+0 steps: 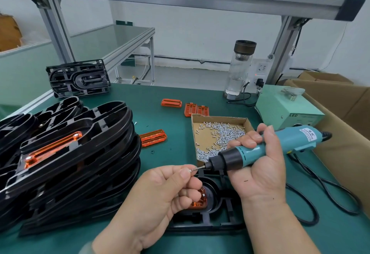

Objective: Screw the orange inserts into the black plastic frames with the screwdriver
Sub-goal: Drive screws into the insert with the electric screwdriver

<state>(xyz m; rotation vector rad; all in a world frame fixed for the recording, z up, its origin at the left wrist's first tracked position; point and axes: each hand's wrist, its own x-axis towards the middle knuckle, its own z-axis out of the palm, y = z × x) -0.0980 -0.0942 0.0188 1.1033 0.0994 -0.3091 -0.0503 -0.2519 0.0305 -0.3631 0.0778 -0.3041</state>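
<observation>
A black plastic frame (224,211) lies flat on the green mat at the near centre, with an orange insert (201,199) seated in it, mostly hidden by my left hand. My left hand (160,195) pinches a small silver screw (191,170) between thumb and forefinger, right at the tip of the bit. My right hand (258,165) grips a teal electric screwdriver (260,150), held nearly level above the frame and pointing left. A cardboard tray of screws (217,139) sits just behind the hands.
A tall stack of black frames (80,153) with an orange insert (53,149) screwed into the top one fills the left. Loose orange inserts (153,138) (196,109) lie on the mat. A glass bottle (240,67), a green power box (288,109) and cables (320,193) stand right.
</observation>
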